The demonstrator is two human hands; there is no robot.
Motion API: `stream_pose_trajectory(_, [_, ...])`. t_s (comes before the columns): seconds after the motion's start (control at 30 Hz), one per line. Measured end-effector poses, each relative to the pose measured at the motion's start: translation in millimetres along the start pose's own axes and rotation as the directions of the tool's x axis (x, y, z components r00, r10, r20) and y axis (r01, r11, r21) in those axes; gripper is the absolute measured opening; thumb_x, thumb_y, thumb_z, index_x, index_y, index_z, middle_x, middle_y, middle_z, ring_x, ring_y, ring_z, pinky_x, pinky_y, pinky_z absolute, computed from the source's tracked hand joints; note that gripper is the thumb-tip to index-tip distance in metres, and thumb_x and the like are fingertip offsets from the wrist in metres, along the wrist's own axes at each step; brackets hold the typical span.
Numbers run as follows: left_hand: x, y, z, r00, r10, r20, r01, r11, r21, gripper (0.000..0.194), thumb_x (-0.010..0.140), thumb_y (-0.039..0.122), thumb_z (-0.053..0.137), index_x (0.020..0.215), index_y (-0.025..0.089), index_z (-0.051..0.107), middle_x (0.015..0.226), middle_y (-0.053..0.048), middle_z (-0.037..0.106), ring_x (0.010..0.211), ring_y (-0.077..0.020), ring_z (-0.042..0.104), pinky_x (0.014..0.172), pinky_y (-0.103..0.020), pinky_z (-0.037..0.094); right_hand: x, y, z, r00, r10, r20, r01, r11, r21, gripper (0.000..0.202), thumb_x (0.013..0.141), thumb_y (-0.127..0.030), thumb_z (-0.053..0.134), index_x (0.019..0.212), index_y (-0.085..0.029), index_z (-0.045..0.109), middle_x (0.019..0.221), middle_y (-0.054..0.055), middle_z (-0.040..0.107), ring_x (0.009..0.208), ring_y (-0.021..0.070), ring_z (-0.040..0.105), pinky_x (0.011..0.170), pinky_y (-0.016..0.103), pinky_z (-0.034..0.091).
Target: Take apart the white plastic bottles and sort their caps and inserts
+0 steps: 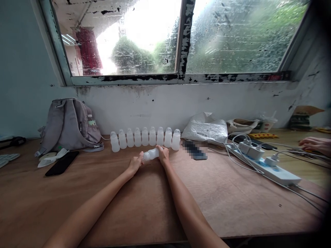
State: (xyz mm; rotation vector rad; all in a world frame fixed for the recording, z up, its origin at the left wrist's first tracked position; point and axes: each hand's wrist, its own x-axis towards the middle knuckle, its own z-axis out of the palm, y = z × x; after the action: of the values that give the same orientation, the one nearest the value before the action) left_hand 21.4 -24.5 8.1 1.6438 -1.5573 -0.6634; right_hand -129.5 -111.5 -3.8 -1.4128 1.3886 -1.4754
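Observation:
A translucent white bottle (151, 154) lies nearly sideways between my two hands, above the wooden table (144, 199). Its capped end is on the left, where the fingers of my left hand (136, 164) close round it. My right hand (162, 155) grips the other end, the bottle's body. Just beyond my hands, several similar bottles (145, 137) stand upright in a row near the wall. The rightmost upright bottle (176, 140) is a little beyond my right hand.
A grey backpack (67, 124) and a black phone (62, 163) are at the left. At the right are a silver bag (207, 129), a partly pixelated dark device (195, 150) and a white power strip (281, 175) with cables. Another person's hand (315, 144) shows at far right.

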Motion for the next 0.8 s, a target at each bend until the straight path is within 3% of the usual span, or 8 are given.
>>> stream_pose_trajectory(0.17, [-8,-3,-8.6,0.978,0.205,-0.031,-0.195,0.961,0.194,0.053,0.080,0.055,0.024,0.053,0.018,0.050,0.043,0.000,0.048,0.049,-0.0152,0.050,0.054,-0.025,0.034,2,2,1,0.999,0.006,0.044,-0.007,1.000,0.021,0.037,0.062,-0.043,0.049,0.057,-0.010,0.063,0.043,0.000,0.047,0.048,0.0132,0.044,0.044,0.022,0.032])
stream_pose_trajectory(0.3, [-5,-10,-13.8,0.941,0.339,-0.013,-0.309,0.871,0.382,0.037,0.076,0.052,0.041,0.071,0.017,0.054,0.058,-0.003,0.058,0.059,-0.0184,0.056,0.054,-0.024,0.035,3,3,2,0.998,0.013,0.064,-0.016,0.999,0.038,0.035,0.062,-0.042,0.049,0.055,-0.010,0.062,0.042,0.000,0.046,0.048,0.0129,0.043,0.043,0.022,0.031])
stream_pose_trajectory(0.47, [1,-23,-16.5,0.811,0.581,0.070,-0.471,0.577,0.667,0.042,0.080,0.053,0.037,0.083,0.015,0.053,0.070,-0.007,0.063,0.061,-0.0173,0.060,0.048,-0.020,0.038,4,4,3,0.998,0.028,0.064,-0.032,0.998,0.054,0.033,0.060,-0.042,0.052,0.055,-0.011,0.061,0.042,-0.001,0.045,0.047,0.0127,0.042,0.042,0.022,0.031])
stream_pose_trajectory(0.63, [1,-39,-33.5,0.682,0.731,0.031,-0.568,0.501,0.653,0.039,0.079,0.050,0.042,0.097,0.017,0.051,0.080,-0.005,0.063,0.072,-0.0163,0.061,0.059,-0.021,0.044,7,5,0,0.998,0.050,0.029,-0.052,0.996,0.076,0.038,0.065,-0.045,0.046,0.061,-0.010,0.063,0.041,0.000,0.046,0.044,0.0134,0.042,0.040,0.023,0.031])
stream_pose_trajectory(0.7, [2,-46,-42.0,0.694,0.719,-0.031,-0.541,0.550,0.636,0.036,0.079,0.045,0.045,0.106,0.021,0.047,0.090,-0.004,0.061,0.081,-0.0161,0.059,0.065,-0.022,0.045,8,6,-1,0.998,0.055,0.019,-0.056,0.995,0.083,0.040,0.065,-0.046,0.046,0.065,-0.010,0.064,0.042,0.000,0.048,0.045,0.0133,0.043,0.039,0.022,0.032])
stream_pose_trajectory(0.8, [6,-54,-49.9,0.777,0.608,-0.162,-0.411,0.685,0.601,0.036,0.078,0.036,0.050,0.112,0.026,0.044,0.098,-0.003,0.054,0.085,-0.0161,0.057,0.068,-0.023,0.046,8,7,-1,0.998,0.062,0.008,-0.062,0.994,0.092,0.043,0.065,-0.047,0.047,0.070,-0.008,0.064,0.046,0.002,0.051,0.045,0.0130,0.045,0.038,0.022,0.032])
